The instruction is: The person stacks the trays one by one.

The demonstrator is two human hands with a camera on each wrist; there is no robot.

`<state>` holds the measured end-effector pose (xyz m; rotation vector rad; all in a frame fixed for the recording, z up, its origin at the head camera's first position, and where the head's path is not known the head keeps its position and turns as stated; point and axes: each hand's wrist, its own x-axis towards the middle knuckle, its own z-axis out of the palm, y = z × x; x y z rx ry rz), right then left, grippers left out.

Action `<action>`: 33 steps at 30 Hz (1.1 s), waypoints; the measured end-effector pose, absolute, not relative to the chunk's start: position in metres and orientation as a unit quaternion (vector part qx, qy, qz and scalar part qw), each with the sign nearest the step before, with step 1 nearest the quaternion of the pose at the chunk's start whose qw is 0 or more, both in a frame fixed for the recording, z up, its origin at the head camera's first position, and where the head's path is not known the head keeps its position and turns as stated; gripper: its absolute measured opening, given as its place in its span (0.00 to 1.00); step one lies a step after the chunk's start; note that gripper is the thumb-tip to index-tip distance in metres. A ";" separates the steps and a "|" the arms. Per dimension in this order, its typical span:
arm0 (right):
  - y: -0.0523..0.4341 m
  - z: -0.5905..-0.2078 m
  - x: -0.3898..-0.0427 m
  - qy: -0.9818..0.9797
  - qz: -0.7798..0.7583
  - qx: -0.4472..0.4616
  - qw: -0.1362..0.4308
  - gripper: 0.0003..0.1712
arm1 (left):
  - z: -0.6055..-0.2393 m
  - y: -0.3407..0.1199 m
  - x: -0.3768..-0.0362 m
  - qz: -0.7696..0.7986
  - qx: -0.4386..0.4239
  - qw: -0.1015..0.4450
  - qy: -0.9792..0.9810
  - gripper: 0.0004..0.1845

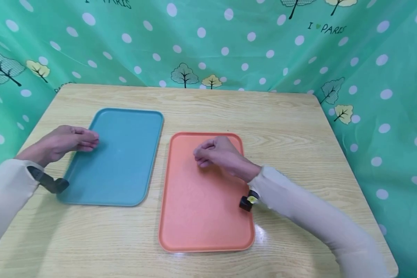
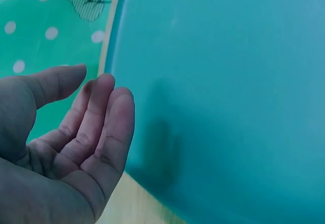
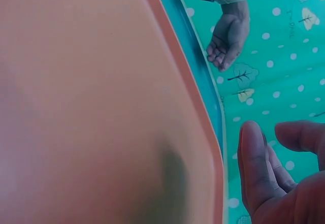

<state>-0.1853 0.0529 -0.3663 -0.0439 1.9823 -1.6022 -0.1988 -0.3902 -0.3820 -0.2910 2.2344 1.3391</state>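
Observation:
A teal tray (image 1: 125, 154) lies on the left of the wooden table (image 1: 285, 116), and an orange tray (image 1: 201, 216) lies beside it to the right. My left hand (image 1: 85, 139) hovers at the teal tray's left rim with fingers relaxed and holds nothing. The left wrist view shows those fingers (image 2: 109, 122) loosely extended beside the teal tray (image 2: 228, 92). My right hand (image 1: 205, 154) hangs over the far part of the orange tray, fingers loosely curled and empty. In the right wrist view its fingers (image 3: 256, 163) hang beside the orange tray (image 3: 91, 82).
A green dotted curtain (image 1: 229, 42) hangs behind the table and down both sides. Both trays are bare. A dark wrist strap (image 1: 52, 183) sits on my left sleeve, and a small black camera (image 1: 247, 201) on my right wrist.

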 end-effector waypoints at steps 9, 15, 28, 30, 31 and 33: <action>0.011 -0.369 -0.201 0.746 -0.594 -0.022 0.300 0.09 | -0.386 -0.409 -0.198 0.498 -0.127 0.261 0.817 0.05; -0.010 -0.375 -0.203 0.753 -0.587 -0.029 0.296 0.05 | -0.389 -0.422 -0.194 0.521 -0.146 0.273 0.795 0.10; -0.042 -0.384 -0.206 0.747 -0.600 -0.034 0.285 0.07 | -0.398 -0.442 -0.189 0.529 -0.149 0.270 0.791 0.13; -0.046 -0.385 -0.205 0.744 -0.601 -0.035 0.288 0.07 | -0.399 -0.445 -0.188 0.533 -0.154 0.270 0.787 0.13; -0.048 -0.385 -0.205 0.744 -0.602 -0.034 0.289 0.07 | -0.399 -0.446 -0.188 0.534 -0.155 0.271 0.785 0.13; -0.051 -0.385 -0.205 0.747 -0.599 -0.030 0.288 0.05 | -0.400 -0.447 -0.187 0.535 -0.162 0.271 0.784 0.13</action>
